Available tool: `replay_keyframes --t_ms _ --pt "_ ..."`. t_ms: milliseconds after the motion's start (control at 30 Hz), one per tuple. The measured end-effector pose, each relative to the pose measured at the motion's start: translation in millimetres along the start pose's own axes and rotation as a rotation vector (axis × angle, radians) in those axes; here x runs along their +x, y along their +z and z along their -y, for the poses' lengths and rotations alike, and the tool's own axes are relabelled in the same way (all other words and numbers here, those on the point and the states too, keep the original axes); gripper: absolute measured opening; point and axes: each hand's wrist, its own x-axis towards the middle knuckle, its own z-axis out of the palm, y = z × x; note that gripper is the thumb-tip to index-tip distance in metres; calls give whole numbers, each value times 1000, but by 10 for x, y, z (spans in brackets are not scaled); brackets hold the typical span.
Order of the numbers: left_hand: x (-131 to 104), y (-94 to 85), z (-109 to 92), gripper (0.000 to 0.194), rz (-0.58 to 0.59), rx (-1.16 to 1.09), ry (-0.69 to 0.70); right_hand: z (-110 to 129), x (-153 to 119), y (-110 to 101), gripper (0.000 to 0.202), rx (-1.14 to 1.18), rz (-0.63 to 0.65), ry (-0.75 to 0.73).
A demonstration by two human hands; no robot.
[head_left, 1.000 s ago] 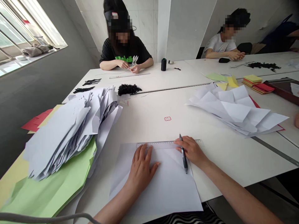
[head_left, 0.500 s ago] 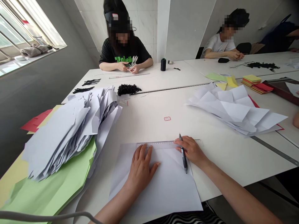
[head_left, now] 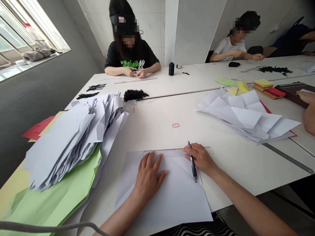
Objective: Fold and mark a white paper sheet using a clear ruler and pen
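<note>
A white sheet of paper (head_left: pixel 172 196) lies on the table in front of me, with a clear ruler (head_left: pixel 172 152) along its far edge. My left hand (head_left: pixel 149 173) rests flat on the sheet, fingers spread, the fingertips on the ruler's left part. Near the ruler's right end is my right hand (head_left: pixel 200 157), its fingers bent around a dark pen (head_left: pixel 193 167). The pen slants across the fingers with one end toward the far side of the table. The thumb and forefinger of that hand touch the ruler.
Stacked white paper (head_left: pixel 61 144) and green sheets (head_left: pixel 56 196) lie at left. Folded white sheets (head_left: pixel 248 114) and a metal strip (head_left: pixel 287 157) are at right. Opposite sits a person (head_left: pixel 133 55) near black cord (head_left: pixel 135 95); another person's hand (head_left: pixel 310 111) is at far right.
My left forefinger has shifted slightly right along the ruler. Another person's hand has come further into view at the right, and the person in white has moved their hands apart.
</note>
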Motion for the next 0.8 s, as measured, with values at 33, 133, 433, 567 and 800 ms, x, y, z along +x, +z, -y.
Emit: replay_keyframes --t_ms 33,133,433,567,800 --pt "2 1 1 54 2 3 0 -2 -1 3 21 2 1 2" --pt "3 4 1 54 -1 6 0 12 3 -18 21 24 9 11" --pt "-5 14 8 53 -32 17 10 309 386 -297 22 438 18 231" --pt "-6 15 11 52 -43 20 18 411 752 -118 25 637 118 315" --pt "-16 -3 7 52 -32 6 22 433 1081 421 28 725 139 393"
